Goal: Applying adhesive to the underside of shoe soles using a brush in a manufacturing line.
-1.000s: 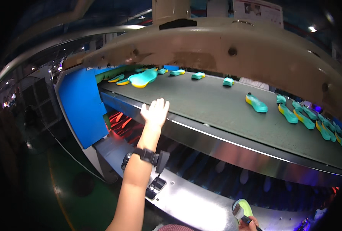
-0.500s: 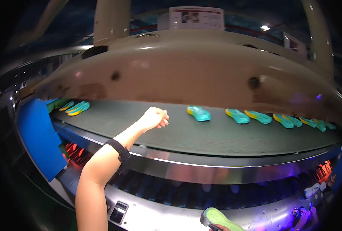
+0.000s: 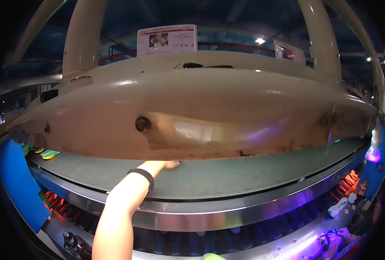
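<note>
My left arm reaches over the dark green conveyor belt (image 3: pixel 240 180), a black band round the forearm. My left hand (image 3: pixel 171 164) is under the lower edge of the beige hood (image 3: pixel 227 104), which hides most of its fingers. What it touches or holds cannot be made out. Teal and yellow shoe soles (image 3: pixel 50 154) lie on the belt's left end. At the bottom edge only the tip of a lime-green sole (image 3: pixel 212 257) shows. My right hand is out of the picture.
A metal rail (image 3: pixel 209 216) fronts the belt. Beneath it stand dark soles and orange-red ones (image 3: pixel 347 183). A black bottle (image 3: pixel 73 242) is at lower left. On the right are a clear bottle (image 3: pixel 375 149), a white shoe (image 3: pixel 337 207) and another person's hand (image 3: pixel 345 234).
My view has tilted up and shifted right. My left hand has gone farther under the hood. The hood now hides most teal soles, and the right hand with the lime-green sole has dropped out.
</note>
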{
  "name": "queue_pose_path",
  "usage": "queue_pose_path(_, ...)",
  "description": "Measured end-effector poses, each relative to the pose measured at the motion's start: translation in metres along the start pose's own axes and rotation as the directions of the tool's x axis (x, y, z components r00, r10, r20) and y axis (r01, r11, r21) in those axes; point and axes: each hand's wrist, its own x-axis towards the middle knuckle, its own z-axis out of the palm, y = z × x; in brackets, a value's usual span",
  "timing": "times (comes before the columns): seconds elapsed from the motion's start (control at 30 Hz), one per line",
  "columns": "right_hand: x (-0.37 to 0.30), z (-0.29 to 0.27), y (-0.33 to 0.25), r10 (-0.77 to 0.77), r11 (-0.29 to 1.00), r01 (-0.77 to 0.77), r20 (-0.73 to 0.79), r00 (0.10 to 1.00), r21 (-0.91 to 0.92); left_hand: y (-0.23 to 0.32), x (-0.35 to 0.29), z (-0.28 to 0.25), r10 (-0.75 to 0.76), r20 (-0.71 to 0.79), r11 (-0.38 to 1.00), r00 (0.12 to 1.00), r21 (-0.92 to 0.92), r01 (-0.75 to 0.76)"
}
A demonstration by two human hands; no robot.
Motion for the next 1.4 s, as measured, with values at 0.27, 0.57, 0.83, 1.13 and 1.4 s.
queue_pose_path(0.27, 0.012, 0.0, -0.008, 0.173, 0.984, -0.169, -0.082, 0.982, 0.048, 0.012, -0.126, -0.054, -0.107, -0.021, 0.985, 0.994, -0.142, 0.103)
queue_pose_path(0.57, 0.011, 0.01, -0.017, 0.209, 0.971, -0.221, -0.13, 0.969, -0.091, 0.051, -0.3, 0.03, -0.638, 0.14, -0.562, 0.757, -0.757, -0.334)
queue_pose_path(0.83, -0.01, 0.026, -0.032, 0.192, 0.967, -0.203, -0.086, 0.978, -0.155, 0.152, -0.376, 0.158, 0.113, -0.182, -0.972, 0.977, 0.185, 0.147)
queue_pose_path(1.13, -0.001, 0.069, -0.02, 0.394, 0.865, -0.326, 0.112, 0.912, -0.382, 0.229, -0.362, 0.148, 0.241, 0.205, -0.944, 0.949, 0.278, 0.179)
queue_pose_path(1.4, 0.021, 0.092, -0.011, 0.377, 0.794, -0.237, 0.149, 0.914, -0.56, 0.25, -0.357, 0.142, 0.132, 0.331, -0.986, 0.934, 0.14, 0.09)
